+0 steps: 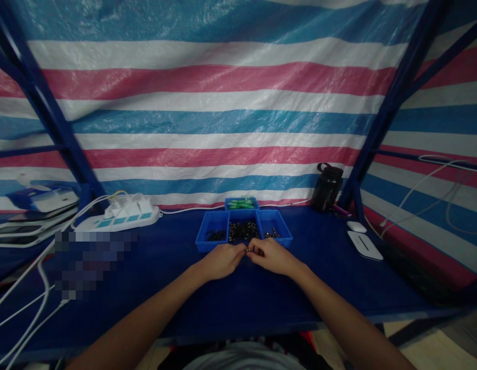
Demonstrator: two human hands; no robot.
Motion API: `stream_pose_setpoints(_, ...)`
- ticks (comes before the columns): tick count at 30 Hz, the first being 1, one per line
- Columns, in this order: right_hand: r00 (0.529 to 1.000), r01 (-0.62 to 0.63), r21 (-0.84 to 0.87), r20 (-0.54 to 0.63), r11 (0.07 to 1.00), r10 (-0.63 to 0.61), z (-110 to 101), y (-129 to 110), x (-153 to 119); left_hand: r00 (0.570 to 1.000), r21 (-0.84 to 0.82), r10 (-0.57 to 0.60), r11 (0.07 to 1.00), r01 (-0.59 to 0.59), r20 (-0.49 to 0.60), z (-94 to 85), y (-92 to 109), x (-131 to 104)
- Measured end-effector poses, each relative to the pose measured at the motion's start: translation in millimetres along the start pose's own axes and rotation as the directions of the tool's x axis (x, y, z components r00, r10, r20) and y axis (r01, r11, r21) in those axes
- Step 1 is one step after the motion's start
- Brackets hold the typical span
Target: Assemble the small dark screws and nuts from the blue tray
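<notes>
Fingertips of my left hand [224,259] and my right hand [272,256] meet just in front of the blue bins. Both are closed in a pinch around a tiny shiny metal piece [248,250], too small to name. Beyond them the middle blue bin [243,243] holds a heap of small dark and shiny parts [243,230]. A few dark pieces [216,235] lie in the left bin [207,221], and some silvery parts [272,234] lie in the right bin [274,218]. The back bin [238,199] has green pieces [239,203].
On the blue table [230,303], a white power strip [126,220] with cables stands left, near stacked phones [26,226]. At right are a black bottle [327,187], a white flat box [364,245] and a small white case [356,226]. Striped sheeting [223,123] hangs behind.
</notes>
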State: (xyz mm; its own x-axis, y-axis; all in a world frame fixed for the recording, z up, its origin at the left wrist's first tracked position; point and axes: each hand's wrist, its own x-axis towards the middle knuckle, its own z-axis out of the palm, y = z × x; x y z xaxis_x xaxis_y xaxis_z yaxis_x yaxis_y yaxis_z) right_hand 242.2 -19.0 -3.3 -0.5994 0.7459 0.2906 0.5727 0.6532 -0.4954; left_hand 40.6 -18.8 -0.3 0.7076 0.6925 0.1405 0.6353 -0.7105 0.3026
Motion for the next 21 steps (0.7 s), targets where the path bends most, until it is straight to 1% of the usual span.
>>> stream_pose_setpoints(8,1.0,-0.014,0.001,-0.007,1.0,0.014,-0.9,-1.5,0.4,1.0,0.04,-0.003,0.999,0.002,0.022,2.0,-2.3,0.6)
stream_pose_setpoints(15,1.0,-0.01,0.012,-0.005,1.0,0.01,-1.3,-3.5,-0.6,0.999,0.051,-0.004,0.999,0.001,0.043,-0.6,-0.1,0.2)
stream_pose_setpoints(18,1.0,-0.018,0.0,-0.009,1.0,0.018,-0.7,-2.9,0.2,0.999,0.075,0.01,0.997,-0.013,0.039,-0.8,0.4,-0.2)
stream_pose_setpoints(21,1.0,-0.029,-0.012,-0.008,1.0,0.029,-1.0,-1.6,0.6,1.0,0.136,0.014,0.991,-0.016,0.015,0.9,-1.1,-0.5)
